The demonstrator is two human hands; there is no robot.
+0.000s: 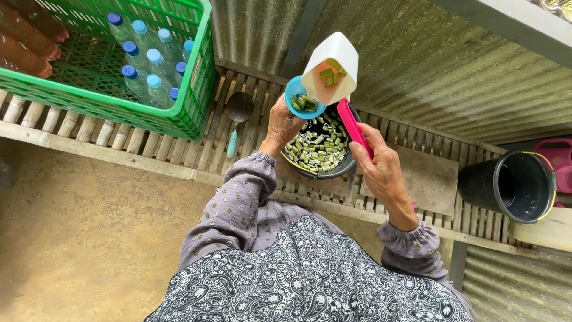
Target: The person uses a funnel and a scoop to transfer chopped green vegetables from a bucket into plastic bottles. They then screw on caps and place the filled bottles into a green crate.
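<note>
While the left hand [285,122] grips a small blue bowl [302,98] by its rim, fingers wrapped narrowly around the near edge, the right hand [381,167] is closed around the pink handle [353,125] of a white scoop [332,67]. That scoop is tipped up, its open mouth facing the camera, and green cut vegetable pieces [329,74] lie inside it. More of the same pieces sit in the blue bowl, which touches the lower left edge of the scoop.

Just below both, a dark round pot [341,170] rests on a slatted wooden platform [179,143]; it holds a heap of chopped green stalks [317,148]. Both hands hover over this pot, left hand at its left rim, right hand at its right.

Left of the pot, a dark round ladle with a pale blue handle [236,116] lies on the slats. Farther left, a green plastic crate [119,101] holds clear bottles with blue caps [149,59]; brown bottles [27,39] show at the far left corner. On the right, well apart from the pot, a black bucket [512,185] stands on the platform, with a pink container [560,158] beyond it. Corrugated metal sheeting [429,77] forms the wall behind. The person wears purple patterned sleeves [232,206] and a black-and-white paisley garment [310,274].
</note>
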